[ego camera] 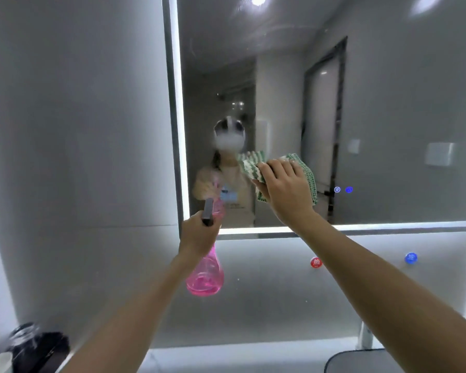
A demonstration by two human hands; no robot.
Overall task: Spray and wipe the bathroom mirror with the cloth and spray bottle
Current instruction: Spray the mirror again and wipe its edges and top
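- Mirror (388, 90): streaks may remain if the wipe skips its lit lower edge.
- Spray bottle (205, 275), below the mirror's lower-left corner, left hand (199, 235) grip curled round its neck: could mist the wall.
- Cloth (304, 173), low on the mirror, pressed flat under right hand (285, 184), fingers spread: may slip free.

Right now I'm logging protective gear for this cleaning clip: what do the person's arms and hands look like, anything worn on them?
Both forearms are bare as far as the frame shows. The left hand and right hand wear no gloves, and no rings, watch or wristband are visible. Any sleeve ends out of view.
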